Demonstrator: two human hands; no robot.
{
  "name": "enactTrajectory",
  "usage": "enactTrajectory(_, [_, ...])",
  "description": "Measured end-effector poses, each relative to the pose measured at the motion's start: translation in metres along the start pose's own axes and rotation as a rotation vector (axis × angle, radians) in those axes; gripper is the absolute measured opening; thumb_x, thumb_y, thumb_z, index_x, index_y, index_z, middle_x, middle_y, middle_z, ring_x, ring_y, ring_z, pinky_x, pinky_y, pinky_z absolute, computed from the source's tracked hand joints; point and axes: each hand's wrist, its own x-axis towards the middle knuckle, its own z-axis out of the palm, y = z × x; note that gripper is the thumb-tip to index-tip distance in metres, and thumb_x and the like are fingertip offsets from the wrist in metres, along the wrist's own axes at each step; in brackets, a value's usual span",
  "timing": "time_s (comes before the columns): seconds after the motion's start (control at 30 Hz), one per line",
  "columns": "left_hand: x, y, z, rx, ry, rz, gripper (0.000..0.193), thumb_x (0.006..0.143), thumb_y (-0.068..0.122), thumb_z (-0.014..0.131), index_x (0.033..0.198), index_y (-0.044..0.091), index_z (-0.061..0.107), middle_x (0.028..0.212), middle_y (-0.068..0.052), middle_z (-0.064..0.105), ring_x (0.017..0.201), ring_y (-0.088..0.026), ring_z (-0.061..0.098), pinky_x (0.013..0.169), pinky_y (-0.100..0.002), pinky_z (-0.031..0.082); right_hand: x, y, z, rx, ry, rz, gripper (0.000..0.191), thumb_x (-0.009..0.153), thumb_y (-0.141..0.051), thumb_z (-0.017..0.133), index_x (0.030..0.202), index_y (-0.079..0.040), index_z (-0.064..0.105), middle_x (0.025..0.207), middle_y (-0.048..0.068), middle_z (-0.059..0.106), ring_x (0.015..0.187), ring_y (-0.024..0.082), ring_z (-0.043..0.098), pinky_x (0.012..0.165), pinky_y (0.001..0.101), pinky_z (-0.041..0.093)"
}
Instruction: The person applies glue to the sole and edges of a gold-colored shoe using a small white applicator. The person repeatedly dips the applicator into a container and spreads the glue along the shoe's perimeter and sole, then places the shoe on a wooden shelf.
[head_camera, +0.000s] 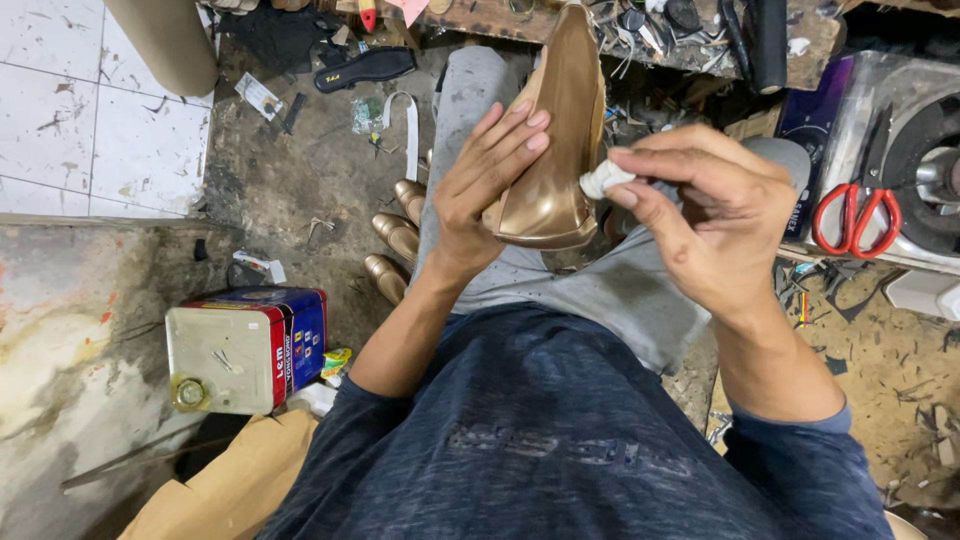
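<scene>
1. Grimy concrete floor (300, 180) fills the head view, strewn with scraps, with white tiles (90, 110) at the upper left and a cardboard tube (165, 40) cut off by the top edge.
2. The person sits with grey-trousered knees (470, 90) raised; a dark blue sleeved shirt (560, 440) fills the lower frame.
3. The left hand (485, 185) holds a bronze-gold high-heeled shoe (560, 140) above the lap, toe toward the person; the fingers (520, 125) lie together along the shoe's side, and the thumb is hidden behind it.
4. The right hand (715, 215) pinches a small white wad (603, 180), its fingers closed on it, touching the shoe's right edge near the toe. What the wad is made of is hard to tell.
5. Three more gold shoes (398, 235) stand on the floor just beside the left knee, partly hidden by the leg.
6. A rectangular metal can (245, 345) with a blue and red label lies on its side at the lower left, with brown paper (230, 485) below it, cut off by the frame.
7. A black sole (365, 68) lies on the floor near the top.
8. Red-handled scissors (855, 215) rest at the right beside a machine (920, 150) that is cut off by the edge.
9. A cluttered tabletop (700, 30) along the top holds tools too tangled to make out.
</scene>
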Motion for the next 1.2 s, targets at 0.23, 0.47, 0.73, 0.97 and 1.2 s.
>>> enactTrajectory(0.23, [0.003,0.001,-0.001,0.004,-0.021,-0.004,0.049,0.091,0.008,0.079,0.137,0.003,0.062,0.143,-0.014,0.064,0.142,-0.031,0.057,0.124,-0.047,0.039,0.002,0.0,-0.005,-0.09,-0.046,-0.045,0.015,0.1,0.007,0.077,0.115,0.003,0.074,0.107,0.012,0.072,0.094,0.014,0.071,0.081,0.0205,0.056])
enactTrajectory(0.47, [0.001,-0.001,0.0,-0.019,-0.026,-0.047,0.05,0.091,0.004,0.08,0.138,0.005,0.063,0.144,-0.012,0.064,0.144,-0.029,0.058,0.124,-0.045,0.04,0.009,-0.008,-0.006,-0.062,-0.059,-0.041,0.017,0.097,0.007,0.074,0.113,0.003,0.073,0.105,0.014,0.071,0.093,0.016,0.071,0.081,0.0232,0.058])
enactTrajectory(0.73, [0.001,-0.001,-0.001,-0.046,-0.054,-0.093,0.052,0.091,0.007,0.082,0.14,0.006,0.062,0.145,-0.011,0.064,0.142,-0.027,0.059,0.124,-0.043,0.042,0.011,-0.003,-0.007,-0.111,-0.078,-0.144,0.016,0.1,0.008,0.074,0.115,0.004,0.075,0.11,0.015,0.072,0.09,0.016,0.074,0.077,0.022,0.061])
enactTrajectory(0.97, [-0.004,-0.001,0.003,-0.171,-0.098,-0.161,0.052,0.092,0.005,0.081,0.14,0.006,0.062,0.145,-0.011,0.064,0.143,-0.027,0.06,0.122,-0.039,0.046,0.02,-0.006,-0.014,-0.186,-0.175,-0.278,0.021,0.081,0.014,0.071,0.1,0.008,0.074,0.097,0.018,0.071,0.084,0.025,0.073,0.072,0.0297,0.059])
enactTrajectory(1.2, [-0.011,-0.002,0.007,-0.266,-0.168,-0.256,0.056,0.09,0.002,0.079,0.142,0.004,0.06,0.144,-0.013,0.065,0.138,-0.028,0.065,0.12,-0.038,0.052,0.037,-0.004,-0.027,-0.149,-0.326,-0.29,0.025,0.074,0.02,0.061,0.093,0.009,0.072,0.096,0.02,0.071,0.086,0.028,0.074,0.073,0.0327,0.061])
